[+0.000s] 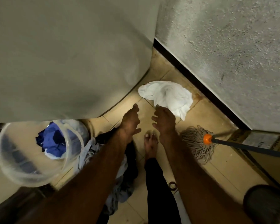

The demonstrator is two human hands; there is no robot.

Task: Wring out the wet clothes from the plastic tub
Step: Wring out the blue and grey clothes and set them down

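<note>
Wet clothes (52,140), blue and bunched, sit in the clear plastic tub (23,159) well off to the side of your left hand (131,120), with a greyer heap (94,151) on the floor just under that forearm. Both hands hang empty with fingers spread, your right hand (164,121) just short of a crumpled white cloth (166,96). Expect soaked fabric to be limp, heavy and slippery, so gather one garment into a thick bunch and grip both ends before twisting.
</note>
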